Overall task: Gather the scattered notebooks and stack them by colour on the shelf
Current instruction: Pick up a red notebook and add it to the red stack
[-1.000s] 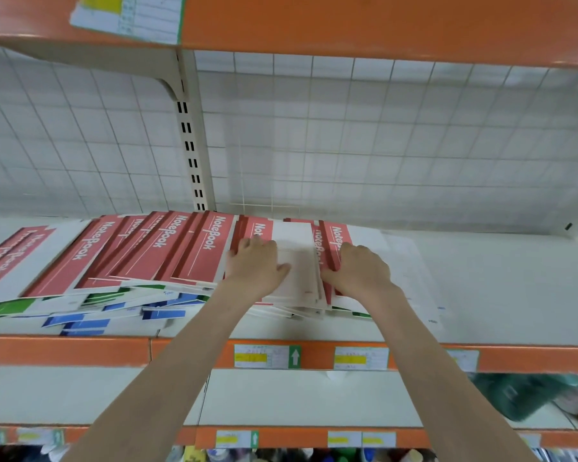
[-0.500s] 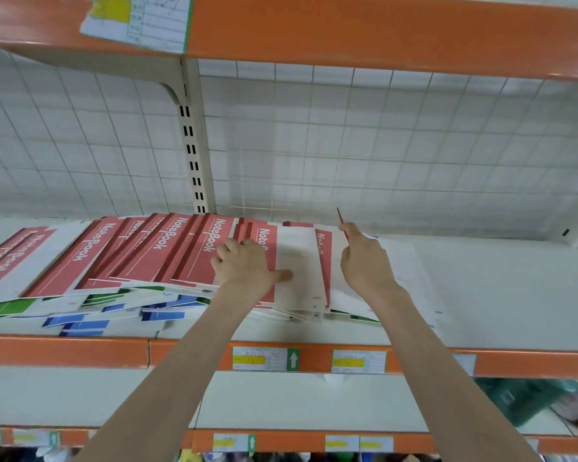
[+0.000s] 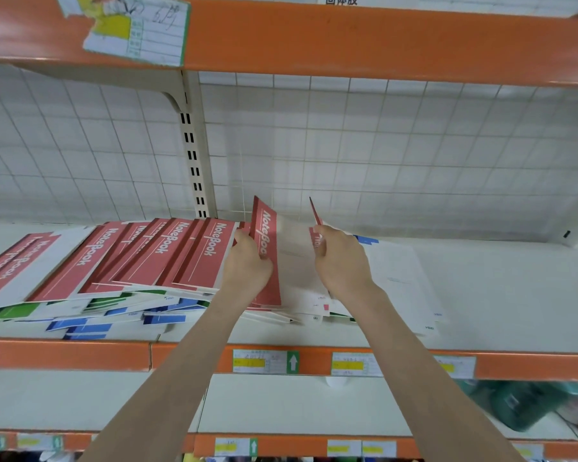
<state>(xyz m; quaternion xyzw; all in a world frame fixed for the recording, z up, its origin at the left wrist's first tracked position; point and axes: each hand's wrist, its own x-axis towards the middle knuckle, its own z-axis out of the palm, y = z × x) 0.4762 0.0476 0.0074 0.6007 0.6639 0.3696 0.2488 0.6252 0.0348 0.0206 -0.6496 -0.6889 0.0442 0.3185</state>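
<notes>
Hands (image 3: 247, 261) lifting red notebook (image 3: 269, 261).

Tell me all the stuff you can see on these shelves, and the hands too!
red notebooks: many, red and white, fanned across the left of the shelf
blue notebooks: several, under the red ones, front left
green notebooks: a few, far left
white sheets: white, right of the hands
shelf: cream, orange edge
price labels: several, white and yellow, on the edges
left hand: grips a raised red notebook
right hand: pinches another red notebook's edge

both hands (image 3: 247, 261) (image 3: 342, 258) raised, fingers curled
</notes>
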